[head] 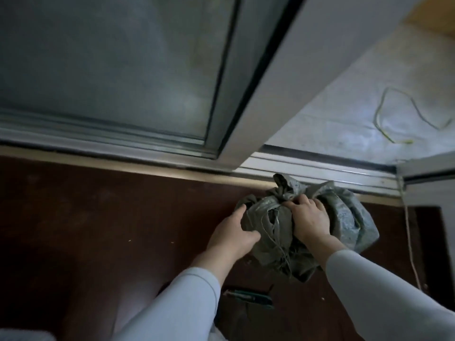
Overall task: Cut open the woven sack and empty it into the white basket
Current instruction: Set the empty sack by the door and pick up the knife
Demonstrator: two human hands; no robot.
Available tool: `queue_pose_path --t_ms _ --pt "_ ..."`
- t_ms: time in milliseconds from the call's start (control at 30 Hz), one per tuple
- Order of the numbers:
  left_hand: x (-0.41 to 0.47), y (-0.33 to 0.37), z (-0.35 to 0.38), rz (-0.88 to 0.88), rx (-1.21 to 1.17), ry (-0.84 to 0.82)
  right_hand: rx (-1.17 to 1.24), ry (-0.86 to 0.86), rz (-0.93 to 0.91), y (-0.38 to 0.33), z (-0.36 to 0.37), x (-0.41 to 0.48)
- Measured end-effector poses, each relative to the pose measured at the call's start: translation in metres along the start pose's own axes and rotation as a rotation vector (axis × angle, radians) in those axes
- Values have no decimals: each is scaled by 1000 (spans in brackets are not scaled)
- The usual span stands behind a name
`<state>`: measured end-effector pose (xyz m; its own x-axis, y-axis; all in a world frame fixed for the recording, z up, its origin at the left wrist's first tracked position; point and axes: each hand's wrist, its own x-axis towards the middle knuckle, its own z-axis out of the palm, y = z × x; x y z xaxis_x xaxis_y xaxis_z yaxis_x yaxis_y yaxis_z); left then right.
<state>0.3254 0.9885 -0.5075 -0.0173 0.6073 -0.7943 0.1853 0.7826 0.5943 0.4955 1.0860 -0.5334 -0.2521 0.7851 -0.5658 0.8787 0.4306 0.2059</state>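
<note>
A grey-green woven sack (344,217), knotted at the top and bulging, sits on the dark brown floor against the sliding door's sill. My left hand (231,232) grips its left side, thumb pressed into the fabric. My right hand (310,217) clamps over the top near the knot. Loose threads hang from the sack's near end. Both forearms are in pale sleeves. A dark, narrow tool (248,295), possibly a knife, lies on the floor between my arms. No white basket is in view.
A sliding glass door (110,70) fills the upper left, its metal track (320,168) running behind the sack. Beyond the opening lies a pale floor with a yellowish cord (394,114). A thin cable (411,242) runs down at the right. A pale object's corner (24,337) shows bottom left.
</note>
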Motion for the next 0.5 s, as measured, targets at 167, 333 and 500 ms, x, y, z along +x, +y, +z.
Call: queue_pose_path --t_ms 167,333,500 --pt "18 14 40 7 89 -64 -53 52 69 52 22 -2" --pt "24 10 58 6 149 -100 -60 24 179 79 44 -6" --pt "25 1 57 -15 202 -81 22 -130 337 83 59 -15"
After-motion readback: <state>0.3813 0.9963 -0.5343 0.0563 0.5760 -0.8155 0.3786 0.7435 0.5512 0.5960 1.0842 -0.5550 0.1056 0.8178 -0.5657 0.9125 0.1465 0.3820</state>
